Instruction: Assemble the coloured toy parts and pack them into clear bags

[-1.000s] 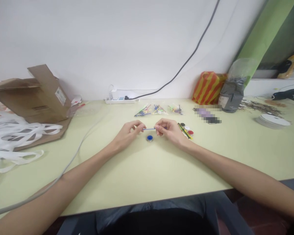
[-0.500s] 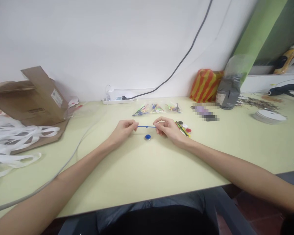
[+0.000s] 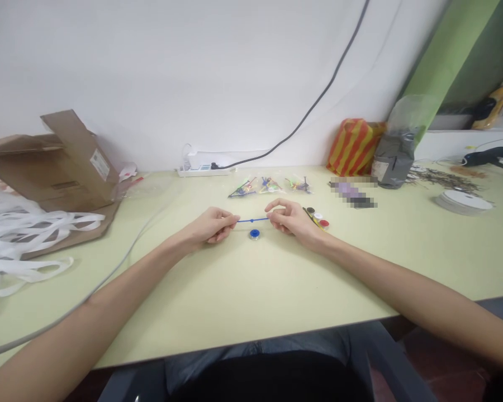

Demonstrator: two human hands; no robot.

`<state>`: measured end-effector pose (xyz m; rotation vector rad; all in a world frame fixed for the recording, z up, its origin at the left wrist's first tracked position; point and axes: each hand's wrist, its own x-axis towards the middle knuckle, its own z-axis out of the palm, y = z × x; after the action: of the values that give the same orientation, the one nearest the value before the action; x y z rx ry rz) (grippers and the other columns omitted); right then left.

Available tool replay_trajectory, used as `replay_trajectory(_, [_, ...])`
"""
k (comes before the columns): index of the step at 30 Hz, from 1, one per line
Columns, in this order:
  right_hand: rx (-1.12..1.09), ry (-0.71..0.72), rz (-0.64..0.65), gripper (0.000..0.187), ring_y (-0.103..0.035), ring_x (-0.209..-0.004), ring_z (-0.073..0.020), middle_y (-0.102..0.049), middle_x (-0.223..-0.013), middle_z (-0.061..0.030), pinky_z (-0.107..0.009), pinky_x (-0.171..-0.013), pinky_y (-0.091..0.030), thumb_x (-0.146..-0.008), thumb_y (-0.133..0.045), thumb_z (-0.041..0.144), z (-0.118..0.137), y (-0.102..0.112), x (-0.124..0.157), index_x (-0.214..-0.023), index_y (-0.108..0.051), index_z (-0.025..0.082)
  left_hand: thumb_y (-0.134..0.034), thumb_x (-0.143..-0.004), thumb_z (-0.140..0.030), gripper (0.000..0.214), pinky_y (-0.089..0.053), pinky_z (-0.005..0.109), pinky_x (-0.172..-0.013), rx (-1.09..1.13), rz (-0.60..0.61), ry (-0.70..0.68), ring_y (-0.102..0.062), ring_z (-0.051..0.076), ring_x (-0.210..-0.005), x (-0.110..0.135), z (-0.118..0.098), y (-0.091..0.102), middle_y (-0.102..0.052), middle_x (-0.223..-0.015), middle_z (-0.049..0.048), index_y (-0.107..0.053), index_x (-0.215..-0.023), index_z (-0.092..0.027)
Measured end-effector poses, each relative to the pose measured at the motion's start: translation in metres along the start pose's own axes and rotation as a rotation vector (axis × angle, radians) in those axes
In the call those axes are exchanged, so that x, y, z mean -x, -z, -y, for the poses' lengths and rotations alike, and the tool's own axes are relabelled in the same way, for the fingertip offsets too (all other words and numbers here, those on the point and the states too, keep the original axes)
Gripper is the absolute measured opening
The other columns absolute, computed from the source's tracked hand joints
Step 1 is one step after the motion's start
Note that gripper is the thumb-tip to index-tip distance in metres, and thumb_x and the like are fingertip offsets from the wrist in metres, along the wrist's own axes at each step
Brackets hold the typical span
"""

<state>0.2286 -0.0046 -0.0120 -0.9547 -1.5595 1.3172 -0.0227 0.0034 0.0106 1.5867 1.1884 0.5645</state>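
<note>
My left hand (image 3: 212, 225) and my right hand (image 3: 291, 216) each pinch one end of a thin blue stick (image 3: 252, 220), holding it level just above the pale green table (image 3: 251, 290). A small knot or joint shows at the stick's middle. Directly below it a small blue wheel-like piece (image 3: 254, 234) lies flat on the table. Just right of my right hand lie small black, white and red round pieces (image 3: 319, 219) with a few thin sticks.
Several clear bags of coloured sticks (image 3: 270, 187) lie behind my hands. A power strip (image 3: 203, 169) sits at the wall. An open cardboard box (image 3: 56, 162) and white straps (image 3: 20, 234) fill the left. A striped bag (image 3: 352, 147), grey pouch (image 3: 392, 156) and tape roll (image 3: 465, 201) stand right.
My hands have drawn apart, so more of the blue stick shows between them. Both hands have sunk slightly toward the table.
</note>
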Motion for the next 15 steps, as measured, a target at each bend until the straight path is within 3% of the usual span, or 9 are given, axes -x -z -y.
replay_trajectory(15, [0.184, -0.102, 0.092, 0.017, -0.035, -0.047, -0.0067, -0.054, -0.056, 0.005, -0.022, -0.046, -0.022, -0.074, -0.066, 0.026, 0.0077, 0.0043, -0.0004, -0.089, -0.061, 0.018, -0.064, -0.086, -0.056, 0.045, -0.02, 0.021, -0.037, -0.209, 0.053, 0.063, -0.031, 0.006, -0.037, -0.0006, 0.0034, 0.0001, -0.049, -0.043, -0.0007, -0.056, -0.065, -0.017])
